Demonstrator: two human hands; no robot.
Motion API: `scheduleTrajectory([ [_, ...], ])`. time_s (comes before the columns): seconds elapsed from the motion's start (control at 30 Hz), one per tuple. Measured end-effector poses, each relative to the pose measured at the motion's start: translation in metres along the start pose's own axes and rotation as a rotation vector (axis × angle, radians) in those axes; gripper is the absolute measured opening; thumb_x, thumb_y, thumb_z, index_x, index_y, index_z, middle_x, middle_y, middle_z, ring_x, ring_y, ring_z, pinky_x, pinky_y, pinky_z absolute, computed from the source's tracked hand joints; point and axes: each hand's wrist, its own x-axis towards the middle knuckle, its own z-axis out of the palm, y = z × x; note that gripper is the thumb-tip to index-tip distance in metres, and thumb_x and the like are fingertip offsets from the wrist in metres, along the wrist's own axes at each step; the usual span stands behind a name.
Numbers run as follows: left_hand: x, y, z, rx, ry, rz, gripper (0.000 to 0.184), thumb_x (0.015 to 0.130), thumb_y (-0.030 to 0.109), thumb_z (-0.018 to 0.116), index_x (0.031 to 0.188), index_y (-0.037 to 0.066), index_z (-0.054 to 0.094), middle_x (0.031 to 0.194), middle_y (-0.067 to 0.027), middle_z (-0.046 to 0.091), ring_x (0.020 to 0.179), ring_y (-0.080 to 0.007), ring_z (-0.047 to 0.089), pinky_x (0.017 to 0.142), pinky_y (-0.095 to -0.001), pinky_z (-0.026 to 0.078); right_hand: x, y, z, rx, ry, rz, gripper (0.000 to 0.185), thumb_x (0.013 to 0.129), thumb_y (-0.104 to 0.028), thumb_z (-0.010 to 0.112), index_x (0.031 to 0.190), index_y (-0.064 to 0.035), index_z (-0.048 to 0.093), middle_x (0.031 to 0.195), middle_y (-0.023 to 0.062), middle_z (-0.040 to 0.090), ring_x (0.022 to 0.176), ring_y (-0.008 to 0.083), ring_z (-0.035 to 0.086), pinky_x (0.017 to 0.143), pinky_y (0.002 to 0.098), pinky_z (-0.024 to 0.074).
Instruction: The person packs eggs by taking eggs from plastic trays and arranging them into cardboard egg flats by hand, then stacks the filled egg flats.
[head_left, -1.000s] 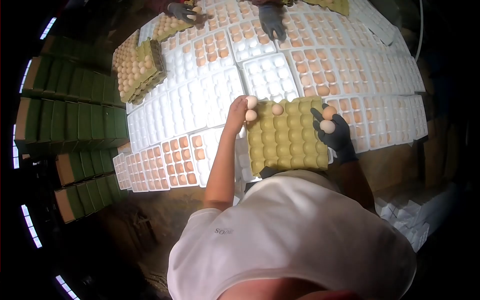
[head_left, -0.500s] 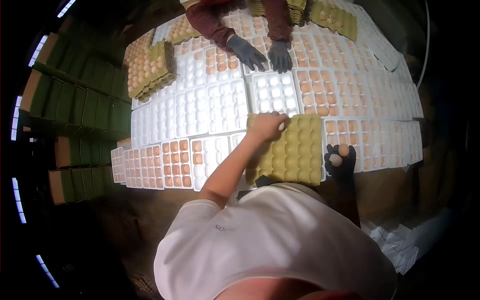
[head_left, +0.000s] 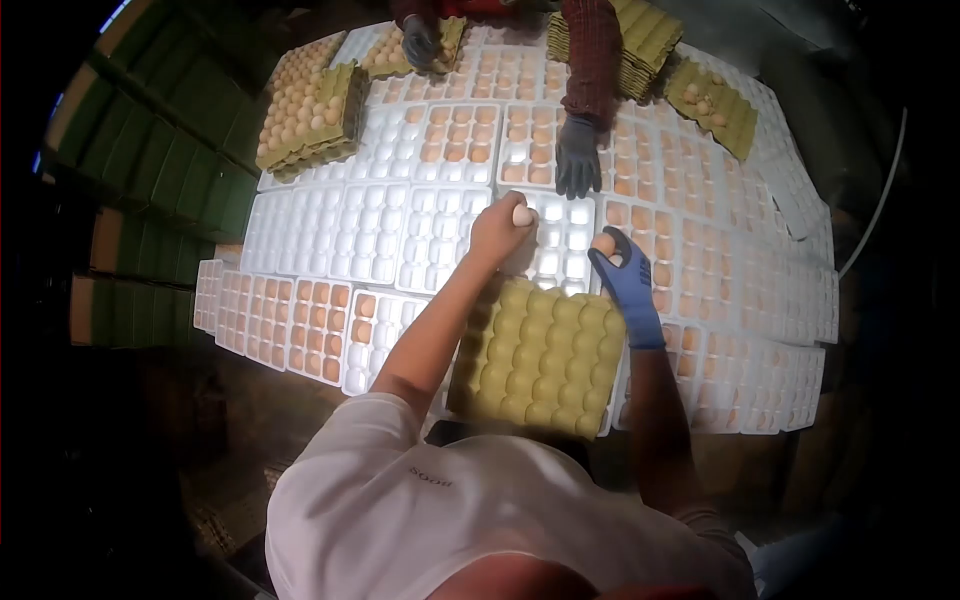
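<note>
Far left: green-sided boxes (head_left: 150, 170), stacked in dim light beside the trays. Near edge, left: filled white tray (head_left: 318, 325), tan eggs in its cells, just beside a partly filled white tray (head_left: 362, 360) with two eggs visible in the near-left column. Behind: stacked egg flats (head_left: 310, 120), loaded with eggs on the upper layer. Farther back: co-worker's gloved hand (head_left: 420, 42), close to another loaded flat; finger state too dark to tell.

Centre: left hand (head_left: 497, 235), bare, fingers curled around a pale egg (head_left: 521, 215) at the fingertips, above the left side of a front white tray (head_left: 565, 250); any further egg in the palm impossible to tell. At the tray's far edge: co-worker's other gloved hand (head_left: 577, 160), fingers extended downward and close together. Likely hazard: knocked knuckles or a cracked shell, from two people reaching into one tray. Nearest the shirt: green pulp flat (head_left: 540, 355), no egg visible in its cups, overlapping white trays; liable to slide if nudged by a forearm.

Right: right hand (head_left: 630, 290), blue-gloved, thumb and forefinger curved around a tan egg (head_left: 603, 243), with a paler egg (head_left: 615, 261) beneath, near the front tray's right edge. Possible slip or shell-to-shell crack, from a double load in one loose grip. Beyond: egg-filled white trays (head_left: 700, 260) and a tilted-looking flat (head_left: 735, 125) with a few loose eggs
</note>
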Motion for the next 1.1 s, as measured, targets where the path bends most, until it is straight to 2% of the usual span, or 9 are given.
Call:
scheduleTrajectory([
  [0.03, 0.018, -0.006, 0.010, 0.093, 0.026, 0.033, 0.043, 0.077, 0.028, 0.087, 0.112, 0.012, 0.067, 0.099, -0.0161, 0.074, 0.093, -0.0373, 0.071, 0.079, -0.0458, 0.056, 0.031, 0.006, 0.019, -0.170, 0.025, -0.113, 0.052, 0.089, -0.031, 0.076, 0.135, -0.0102, 0.065, 0.121, 0.0146, 0.070, 0.108, 0.0311, 0.069, 0.092, 0.0423, 0.0565],
  [0.17, 0.042, -0.049, 0.037, 0.258, -0.122, -0.025, 0.044, 0.076, 0.028, 0.087, 0.112, 0.012, 0.068, 0.102, -0.0132, 0.073, 0.095, -0.0357, 0.070, 0.081, -0.0462, 0.055, 0.090, 0.020, 0.064, -0.472, -0.105, -0.095, 0.053, 0.085, -0.037, 0.076, 0.131, -0.0148, 0.067, 0.123, 0.0108, 0.067, 0.106, 0.0343, 0.067, 0.093, 0.0456, 0.0555],
  [0.27, 0.031, -0.044, 0.028, 0.165, -0.142, -0.064, 0.045, 0.074, 0.027, 0.089, 0.113, 0.013, 0.069, 0.105, -0.0096, 0.070, 0.095, -0.0325, 0.070, 0.080, -0.0435, 0.056, 0.082, 0.032, 0.075, -0.547, -0.062, -0.232, 0.040, 0.089, -0.027, 0.071, 0.127, -0.0156, 0.069, 0.128, 0.0093, 0.066, 0.106, 0.0332, 0.064, 0.091, 0.0450, 0.0539],
  [0.37, 0.000, -0.024, 0.033, 0.228, -0.079, -0.119, 0.043, 0.075, 0.028, 0.089, 0.111, 0.014, 0.070, 0.106, -0.0075, 0.069, 0.094, -0.0299, 0.070, 0.078, -0.0416, 0.056, 0.060, 0.039, 0.089, -0.460, 0.103, -0.369, 0.036, 0.091, -0.023, 0.068, 0.126, -0.0135, 0.069, 0.132, 0.0092, 0.065, 0.106, 0.0332, 0.064, 0.095, 0.0453, 0.0522],
  [0.57, -0.011, -0.028, 0.043, 0.345, 0.072, -0.041, 0.043, 0.077, 0.040, 0.087, 0.112, 0.017, 0.078, 0.099, -0.0038, 0.068, 0.080, -0.0209, 0.072, 0.070, -0.0361, 0.056, 0.058, 0.020, 0.082, -0.209, -0.030, -0.355, 0.047, 0.088, -0.011, 0.070, 0.135, -0.0056, 0.063, 0.141, 0.0178, 0.059, 0.137, 0.0433, 0.047, 0.112, 0.0510, 0.0429],
  [0.7, -0.012, -0.027, 0.039, 0.407, -0.019, -0.118, 0.042, 0.074, 0.038, 0.090, 0.108, 0.014, 0.079, 0.091, -0.0036, 0.068, 0.079, -0.0217, 0.071, 0.070, -0.0358, 0.056, 0.046, 0.027, 0.083, -0.249, -0.162, -0.381, 0.056, 0.091, -0.016, 0.072, 0.144, -0.0084, 0.056, 0.146, 0.0144, 0.057, 0.145, 0.0407, 0.043, 0.115, 0.0536, 0.0361],
  [0.8, -0.012, -0.035, 0.044, 0.473, 0.041, -0.056, 0.040, 0.075, 0.040, 0.089, 0.104, 0.013, 0.080, 0.088, -0.0045, 0.069, 0.079, -0.0247, 0.070, 0.070, -0.0369, 0.057, 0.044, 0.038, 0.087, -0.304, -0.087, -0.410, 0.059, 0.092, -0.021, 0.073, 0.147, -0.0121, 0.054, 0.149, 0.0138, 0.056, 0.145, 0.0402, 0.043, 0.120, 0.0522, 0.0317],
  [0.97, -0.016, -0.032, 0.056, 0.567, 0.088, -0.010, 0.020, 0.085, 0.031, 0.080, 0.096, 0.015, 0.077, 0.104, -0.0063, 0.065, 0.088, -0.0289, 0.068, 0.066, -0.0421, 0.058, 0.057, 0.041, 0.090, -0.226, 0.084, -0.327, 0.046, 0.092, -0.020, 0.073, 0.135, -0.0077, 0.063, 0.136, 0.0166, 0.065, 0.134, 0.0440, 0.054, 0.114, 0.0514, 0.0409],
  [1.1, -0.013, -0.024, 0.049, 0.567, 0.036, -0.082, 0.030, 0.089, 0.023, 0.072, 0.117, 0.012, 0.073, 0.113, -0.0136, 0.061, 0.092, -0.0326, 0.068, 0.070, -0.0446, 0.059, 0.061, 0.029, 0.086, -0.217, 0.109, -0.337, 0.040, 0.087, -0.020, 0.076, 0.123, -0.0037, 0.068, 0.127, 0.0177, 0.068, 0.122, 0.0430, 0.060, 0.104, 0.0510, 0.0477],
])
